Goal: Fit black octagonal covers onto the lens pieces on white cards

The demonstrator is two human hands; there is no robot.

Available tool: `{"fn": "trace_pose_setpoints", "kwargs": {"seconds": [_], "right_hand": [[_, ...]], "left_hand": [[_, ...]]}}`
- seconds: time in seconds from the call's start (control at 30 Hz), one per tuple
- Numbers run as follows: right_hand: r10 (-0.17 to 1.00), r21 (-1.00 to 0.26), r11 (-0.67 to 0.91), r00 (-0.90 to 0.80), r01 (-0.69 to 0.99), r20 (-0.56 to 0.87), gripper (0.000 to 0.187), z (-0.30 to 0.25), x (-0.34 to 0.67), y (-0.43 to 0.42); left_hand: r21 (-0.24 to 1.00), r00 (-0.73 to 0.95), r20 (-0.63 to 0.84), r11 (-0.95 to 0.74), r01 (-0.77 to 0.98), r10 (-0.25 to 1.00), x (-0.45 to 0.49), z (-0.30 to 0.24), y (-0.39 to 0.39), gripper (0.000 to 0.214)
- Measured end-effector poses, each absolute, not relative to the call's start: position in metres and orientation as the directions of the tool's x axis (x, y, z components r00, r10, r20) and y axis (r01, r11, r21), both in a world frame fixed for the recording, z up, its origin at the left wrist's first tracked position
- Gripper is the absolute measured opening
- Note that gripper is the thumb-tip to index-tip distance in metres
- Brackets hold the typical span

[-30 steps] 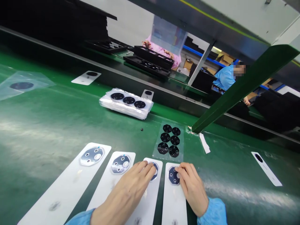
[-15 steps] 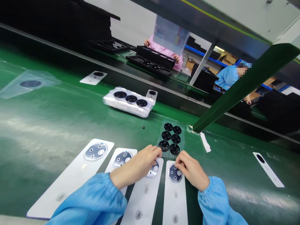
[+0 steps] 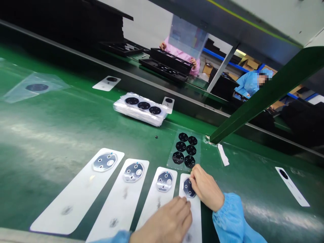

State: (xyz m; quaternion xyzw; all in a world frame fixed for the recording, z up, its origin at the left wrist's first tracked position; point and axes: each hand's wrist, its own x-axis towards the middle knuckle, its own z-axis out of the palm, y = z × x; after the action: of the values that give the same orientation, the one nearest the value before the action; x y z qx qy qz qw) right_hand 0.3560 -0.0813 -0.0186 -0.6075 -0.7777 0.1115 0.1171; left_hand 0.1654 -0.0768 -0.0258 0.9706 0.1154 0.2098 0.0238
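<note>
Four white panels with rounded corners lie side by side, each bearing a dark octagonal sticker with ringed holes near its far end. My right hand (image 3: 207, 189) is at the rightmost panel (image 3: 196, 219), thumb and fingers pinched at the upper right edge of its octagonal sticker (image 3: 187, 187). Bent over the near part of that panel and the third panel (image 3: 149, 209) is my left hand (image 3: 168, 219), with its fingertips partly hidden. Small blue marks top the stickers on the third panel, the second panel (image 3: 118, 199) and the leftmost panel (image 3: 78, 192).
Beyond my hands lies a clear sheet (image 3: 186, 150) of several black octagons. Farther back are a wrapped stack (image 3: 139, 114) and small white cards. A slanted green post (image 3: 253, 104) rises at right, near a white strip (image 3: 223, 154). Two people work behind the bench rail.
My left hand has moved from the third panel's sticker toward me and right, uncovering the second and third stickers. My right hand stays at the rightmost sticker. The view has shifted slightly.
</note>
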Motion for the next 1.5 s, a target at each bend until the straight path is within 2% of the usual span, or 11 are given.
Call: {"fn": "trace_pose_setpoints", "kwargs": {"seconds": [0.13,0.4,0.77,1.0,1.1,1.17,1.23,1.3,1.4,1.47,1.5], "right_hand": [[0.969,-0.308,0.241,-0.247,0.92,0.023,0.015,-0.014,0.359,-0.078],[0.949,-0.269,0.299,-0.315,0.915,-0.014,0.014,-0.003,0.363,-0.07],[0.894,-0.034,0.44,-0.434,0.897,0.108,0.021,-0.029,0.362,-0.077],[0.843,-0.044,0.527,-0.515,0.849,0.155,0.02,-0.025,0.357,-0.108],[0.857,-0.178,0.507,-0.471,0.843,0.208,0.018,-0.016,0.353,-0.129],[0.914,-0.444,0.402,-0.323,0.801,0.245,0.016,-0.009,0.349,-0.141],[0.971,-0.744,0.233,-0.107,0.627,0.214,0.014,-0.002,0.344,-0.145],[0.993,-0.923,0.092,0.033,0.373,0.112,0.015,0.003,0.339,-0.141],[0.993,-0.988,-0.107,0.062,0.114,-0.1,0.017,0.007,0.33,-0.122],[0.976,-0.962,-0.216,0.063,0.166,-0.209,0.014,0.009,0.325,-0.104],[0.973,-0.932,-0.232,0.062,0.278,-0.224,0.015,0.011,0.322,-0.095]], "left_hand": [[-0.044,0.884,0.43,-0.973,0.226,0.186,0.163,-0.036,-0.1,0.026],[0.002,0.898,0.382,-0.971,0.237,0.22,0.162,-0.027,-0.096,0.026],[0.042,0.887,0.368,-0.957,0.286,0.28,0.161,-0.025,-0.102,0.027],[0.028,0.886,0.372,-0.957,0.288,0.278,0.161,-0.024,-0.103,0.027],[0.053,0.884,0.371,-0.957,0.285,0.284,0.162,-0.026,-0.104,0.027],[0.068,0.885,0.371,-0.959,0.276,0.281,0.163,-0.028,-0.104,0.027],[0.066,0.89,0.378,-0.966,0.249,0.255,0.164,-0.03,-0.103,0.026],[0.058,0.893,0.385,-0.972,0.229,0.233,0.164,-0.029,-0.1,0.025],[0.051,0.897,0.401,-0.982,0.184,0.188,0.158,-0.027,-0.096,0.023],[0.052,0.891,0.421,-0.985,0.164,0.171,0.15,-0.026,-0.093,0.021],[0.058,0.884,0.431,-0.983,0.175,0.183,0.146,-0.027,-0.091,0.021]]}}
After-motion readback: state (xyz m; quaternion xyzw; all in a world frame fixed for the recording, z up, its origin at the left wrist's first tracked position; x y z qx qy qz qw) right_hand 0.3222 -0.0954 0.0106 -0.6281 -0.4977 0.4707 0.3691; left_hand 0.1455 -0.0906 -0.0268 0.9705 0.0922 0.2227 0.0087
